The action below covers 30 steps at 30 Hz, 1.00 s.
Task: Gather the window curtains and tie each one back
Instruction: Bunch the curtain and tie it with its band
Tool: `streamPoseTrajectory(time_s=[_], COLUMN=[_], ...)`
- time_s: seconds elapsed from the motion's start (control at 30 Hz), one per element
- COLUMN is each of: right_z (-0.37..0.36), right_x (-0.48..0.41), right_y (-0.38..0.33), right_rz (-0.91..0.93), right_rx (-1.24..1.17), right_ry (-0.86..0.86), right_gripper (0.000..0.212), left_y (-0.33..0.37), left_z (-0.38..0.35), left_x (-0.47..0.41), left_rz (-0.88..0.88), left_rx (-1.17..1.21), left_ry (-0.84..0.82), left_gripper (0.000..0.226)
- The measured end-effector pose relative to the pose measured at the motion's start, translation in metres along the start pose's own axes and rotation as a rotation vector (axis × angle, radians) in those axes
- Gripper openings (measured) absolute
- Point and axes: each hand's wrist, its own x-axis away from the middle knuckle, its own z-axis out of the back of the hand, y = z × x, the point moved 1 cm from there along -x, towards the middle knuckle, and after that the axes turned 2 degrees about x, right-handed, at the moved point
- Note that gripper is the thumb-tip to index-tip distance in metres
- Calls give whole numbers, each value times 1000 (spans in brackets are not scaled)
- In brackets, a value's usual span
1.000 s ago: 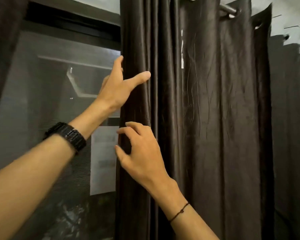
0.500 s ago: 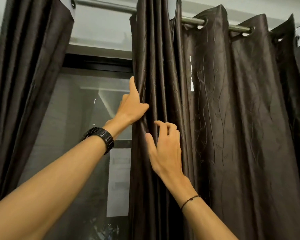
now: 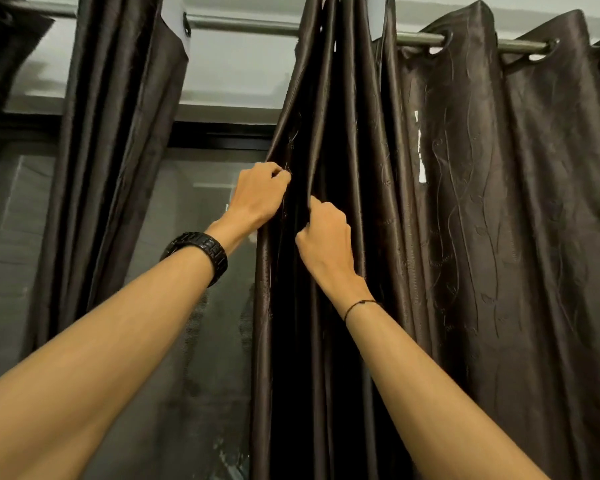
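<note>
Both my hands have closed since a moment ago: left hand [image 3: 262, 192] and right hand [image 3: 323, 233] pinch folds of the soft, slippery curtain [image 3: 326, 133]; gripping bunched pleats should hold best.

Right curtain [image 3: 482, 237]: dark brown, glossy fabric with a faint raised vine pattern, hung by eyelets, filling the centre and right of the frame from top to bottom; its left edge is bunched into tight vertical pleats at centre frame, while the part toward the right edge hangs in broad, looser folds with a thin bright gap showing between two folds at upper centre-right. Left curtain [image 3: 118, 150]: same dark fabric, already drawn into a narrow bundle of folds at upper left, hanging down and slanting slightly toward the lower left corner, well apart from the right curtain.
</note>
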Motion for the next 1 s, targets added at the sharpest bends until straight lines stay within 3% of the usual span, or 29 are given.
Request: streamPoseTrajectory(time_s=[0.1,0.27,0.33,0.43,0.5,0.6,0.7,0.73,0.77,0.83,0.87,1.0], right_z=[-24,-47,-50,-37,-23,-5,-1,-2,-3,-3,-4,-21], right_x=[-6,-31,-31,-21,-19,-32,-45,-50,-54,-58,-60,-66], right_y=[-44,-108,-112,-89,-65,-40,-32,-32,-34,-41,-47,-92], right_rz=[77,258,354,157,-50,-288,-399,-426,-436,-352,-293,-52], right_rx=[-37,-79,-13,125,262,352,182,43,-84,-163,-140,-60], right_ry=[-109,-349,-296,177,382,325,226,184,145,109,118,48], right_gripper=[22,19,32,60,77,109,118,111,92,31,15,7], left_y=[2,-19,-35,-60,-71,-70,-64,-62,-60,-57,-56,-36], left_z=[21,85,112,135,140,142,136,132,127,117,111,92], left_x=[-11,-42,-46,-39,-34,-31,-34,-34,-33,-32,-32,-27], left_rz=[57,80,84,84,66,17,51,91,134,186,182,161], left_rx=[95,-262,-384,-477,-509,-464,-284,-206,-130,-9,27,252], left_ry=[80,218,264,257,238,238,237,233,227,182,138,-39], left_gripper=[57,20,17,6,15,23,26,32,36,29,22,40])
